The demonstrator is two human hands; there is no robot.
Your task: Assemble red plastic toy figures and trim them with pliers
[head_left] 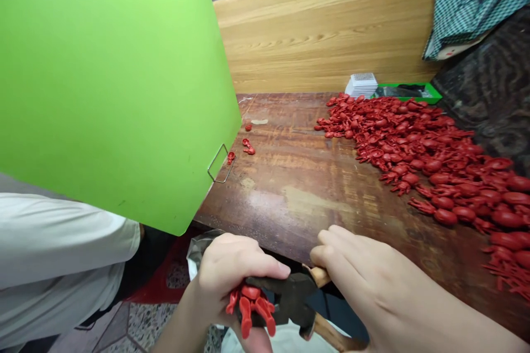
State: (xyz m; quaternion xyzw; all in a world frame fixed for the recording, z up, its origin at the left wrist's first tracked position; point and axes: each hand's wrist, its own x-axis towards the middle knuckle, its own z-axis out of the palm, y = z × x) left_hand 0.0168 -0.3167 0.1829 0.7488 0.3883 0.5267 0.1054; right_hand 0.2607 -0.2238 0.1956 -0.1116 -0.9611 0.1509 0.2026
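Note:
A red plastic figure (pixel 250 307) with its legs hanging down is at the front edge of the table, in my left hand (pixel 240 276). The left thumb lies along the top of a dark metal jaw beside the figure. That jaw is part of a plier-like tool (pixel 295 297) with two light wooden handles. My right hand (pixel 366 273) is closed round the handles, its fingers partly hidden from this angle. How far the jaws bite on the figure is hard to make out.
Many red plastic parts (pixel 418 149) are heaped along the right of the brown table (pixel 306 176). A few loose red pieces (pixel 249 146) lie near a large green panel (pixel 124 83) on the left. White cards (pixel 361 85) and a green tray (pixel 433 94) stand behind. A white-sleeved person (pixel 62 253) sits left.

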